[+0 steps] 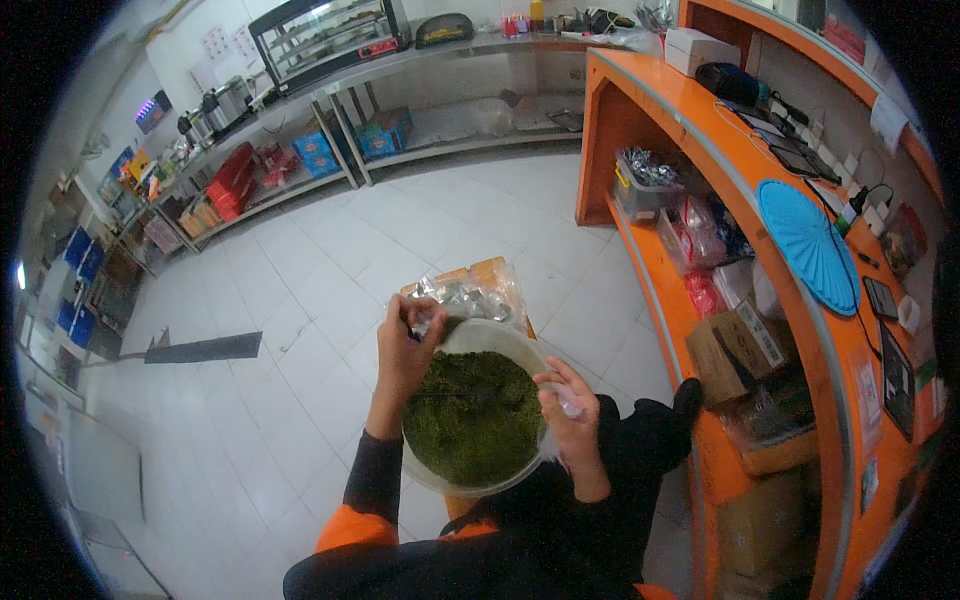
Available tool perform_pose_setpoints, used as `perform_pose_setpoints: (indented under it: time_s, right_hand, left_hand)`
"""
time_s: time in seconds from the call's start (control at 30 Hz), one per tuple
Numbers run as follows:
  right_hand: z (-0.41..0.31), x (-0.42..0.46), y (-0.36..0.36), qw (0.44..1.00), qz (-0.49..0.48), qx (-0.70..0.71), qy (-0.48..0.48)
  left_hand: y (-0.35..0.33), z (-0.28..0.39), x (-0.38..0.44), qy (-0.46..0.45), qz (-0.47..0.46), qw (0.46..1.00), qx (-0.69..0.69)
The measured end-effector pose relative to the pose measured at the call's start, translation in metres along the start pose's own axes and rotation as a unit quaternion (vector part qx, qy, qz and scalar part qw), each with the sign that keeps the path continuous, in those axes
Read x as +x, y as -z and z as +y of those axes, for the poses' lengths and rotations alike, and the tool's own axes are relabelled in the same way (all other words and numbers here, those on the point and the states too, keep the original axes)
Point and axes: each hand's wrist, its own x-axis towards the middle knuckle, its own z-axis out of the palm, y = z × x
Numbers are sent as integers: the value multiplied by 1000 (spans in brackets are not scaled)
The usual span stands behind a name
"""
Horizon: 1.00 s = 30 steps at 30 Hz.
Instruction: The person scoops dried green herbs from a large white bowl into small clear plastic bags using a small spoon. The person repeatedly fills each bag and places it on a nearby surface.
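Note:
A round translucent tub (517, 484) holds a mass of crumbly dark green herb (472, 420), and it sits in front of my body at lap height. Over the tub's far left rim, my left hand (405, 349) pinches a small clear plastic bag (448, 327) that seems to have dark green matter in it. My right hand (576, 427) is at the tub's right rim, its fingers curled around a whitish translucent plastic piece (568, 401) whose exact kind is unclear. Just beyond the tub, several small clear bags with green contents (480, 298) lie on an orange-brown stool (487, 268).
An orange counter (660, 86) with shelves curves along my right, bearing a blue fan-shaped mat (806, 244). Cardboard boxes (739, 352) fill its lower shelf beside my knee. A steel table (465, 52) with a glass display warmer (330, 37) stands across the tiled floor (300, 420).

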Motion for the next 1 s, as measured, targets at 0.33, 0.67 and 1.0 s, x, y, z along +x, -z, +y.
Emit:
perform_pose_setpoints:
  time_s: [0.33, 0.67, 1.0]
  right_hand:
    - [21, -14, 21, 983, -76, 126, -113]
    - [24, -30, 9, 969, -146, 6, -199]
    - [-11, -36, -20, 972, -124, -194, -40]
  left_hand:
    - [-35, 59, -47, -82, -258, 959, -88]
    - [-26, 56, -70, -11, -238, 971, 3]
    - [-19, 51, -69, 87, -105, 985, -106]
